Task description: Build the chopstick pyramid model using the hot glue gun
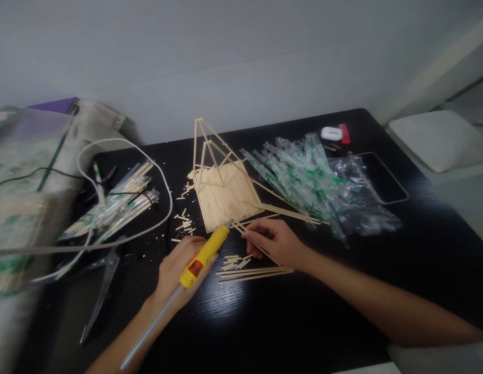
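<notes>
My left hand is wrapped round a yellow hot glue gun, with a long glue stick trailing from its back end. The nozzle points at thin wooden sticks by my right hand. Between the thumb and fingers of that hand is a slim wooden stick; whether it holds more than one, I cannot tell. Just beyond both hands lies a flat panel of sticks laid side by side, with a triangular stick frame standing at its far side.
Short stick pieces and long sticks lie nearest me. Green-printed plastic wrappers spread to the right, near a white case. At left are wrapped sticks, a looping white cable and a plier-like tool.
</notes>
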### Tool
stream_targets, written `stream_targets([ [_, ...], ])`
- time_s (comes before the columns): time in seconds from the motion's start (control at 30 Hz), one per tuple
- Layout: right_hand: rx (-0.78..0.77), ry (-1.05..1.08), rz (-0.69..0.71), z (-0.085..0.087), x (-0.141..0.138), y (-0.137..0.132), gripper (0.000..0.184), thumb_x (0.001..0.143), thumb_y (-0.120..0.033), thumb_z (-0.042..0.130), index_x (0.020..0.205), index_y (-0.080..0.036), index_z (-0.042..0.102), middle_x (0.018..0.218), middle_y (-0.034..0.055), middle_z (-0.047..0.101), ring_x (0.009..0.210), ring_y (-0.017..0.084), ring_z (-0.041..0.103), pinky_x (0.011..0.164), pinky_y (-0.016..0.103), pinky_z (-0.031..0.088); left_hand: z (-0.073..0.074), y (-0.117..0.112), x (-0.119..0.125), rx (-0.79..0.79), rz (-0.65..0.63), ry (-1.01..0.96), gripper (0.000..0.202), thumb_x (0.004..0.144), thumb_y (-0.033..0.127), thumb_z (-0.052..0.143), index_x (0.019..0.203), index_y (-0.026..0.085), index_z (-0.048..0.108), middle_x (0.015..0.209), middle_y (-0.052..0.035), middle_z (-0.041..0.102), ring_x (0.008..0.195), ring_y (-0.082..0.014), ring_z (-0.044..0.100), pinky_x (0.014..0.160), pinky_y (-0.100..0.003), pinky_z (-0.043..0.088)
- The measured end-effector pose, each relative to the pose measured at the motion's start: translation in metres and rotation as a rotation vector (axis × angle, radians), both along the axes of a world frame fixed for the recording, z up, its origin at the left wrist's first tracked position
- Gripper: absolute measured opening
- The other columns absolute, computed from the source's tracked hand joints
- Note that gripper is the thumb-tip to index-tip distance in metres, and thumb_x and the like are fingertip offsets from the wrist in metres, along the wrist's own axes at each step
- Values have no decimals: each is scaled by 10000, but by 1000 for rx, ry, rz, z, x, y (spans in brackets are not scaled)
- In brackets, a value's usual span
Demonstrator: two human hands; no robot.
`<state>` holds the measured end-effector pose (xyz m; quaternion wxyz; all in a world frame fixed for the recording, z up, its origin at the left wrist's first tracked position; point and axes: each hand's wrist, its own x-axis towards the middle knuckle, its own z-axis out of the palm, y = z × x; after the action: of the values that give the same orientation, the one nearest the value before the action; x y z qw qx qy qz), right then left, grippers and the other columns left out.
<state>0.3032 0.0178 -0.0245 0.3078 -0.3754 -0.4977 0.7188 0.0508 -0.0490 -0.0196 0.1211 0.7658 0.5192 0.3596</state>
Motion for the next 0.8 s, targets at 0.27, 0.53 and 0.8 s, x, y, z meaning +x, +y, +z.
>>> stream_targets([
  [0.27, -3, 13, 5, -1, 0, 1, 421, 910, -567, 768, 887, -150, 712, 665, -2, 693, 532, 98, 600, 521, 226, 503, 0, 1, 0, 2, -6, -8, 103, 1013, 277, 682, 992, 183, 719, 978, -75, 748, 861, -176, 737, 748, -278, 636],
  [0.53, -11, 22, 19, -2, 1, 1, 441, 909, -591, 768, 881, -155, 708, 662, 0, 693, 532, 103, 602, 522, 231, 510, -2, 0, -1, -8, -18, -1, 108, 1021, 286, 663, 1031, 191, 714, 1001, -91, 750, 882, -198, 747, 750, -309, 649],
  [0.8, -29, 57, 62, -5, 4, 1, 425, 950, -563, 742, 918, -140, 710, 676, 6, 701, 544, 98, 611, 542, 219, 521, -4, -1, -3, -7, 0, -7, 136, 1025, 301, 671, 1076, 187, 724, 1039, -86, 743, 914, -193, 748, 790, -298, 641],
])
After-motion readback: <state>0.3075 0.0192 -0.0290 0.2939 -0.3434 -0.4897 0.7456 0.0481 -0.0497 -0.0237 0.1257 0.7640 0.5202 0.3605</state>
